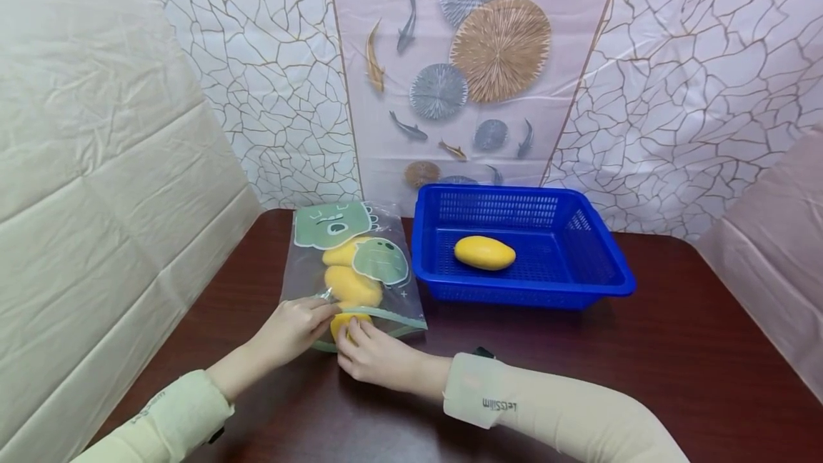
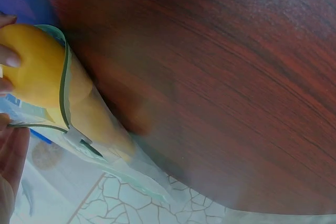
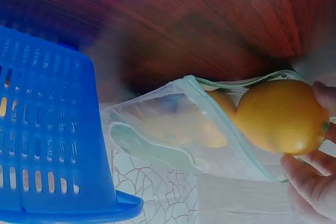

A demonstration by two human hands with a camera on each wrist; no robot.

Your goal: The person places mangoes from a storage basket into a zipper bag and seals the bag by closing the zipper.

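A clear zip bag [image 1: 302, 274] printed with green cartoon dinosaurs lies on the table, its mouth toward me. Several yellow mangoes [image 1: 352, 286] show through its plastic. My left hand [image 1: 297, 324] pinches the bag's upper edge at the mouth and holds it up. In my right hand [image 1: 386, 359], the fingers grip another mango [image 3: 278, 116] by its near end. That mango sits partly inside the gaping mouth, between the two green zip strips. The white slider [image 2: 80, 136] is at one end of the zip in the left wrist view.
To the right of the bag stands a blue perforated plastic basket [image 1: 598, 249]. One mango [image 1: 484, 253] lies on its bottom. Both rest on a dark reddish wood table [image 1: 675, 349]. Patterned cloth [image 1: 283, 56] hangs behind, with pale cloth at both sides.
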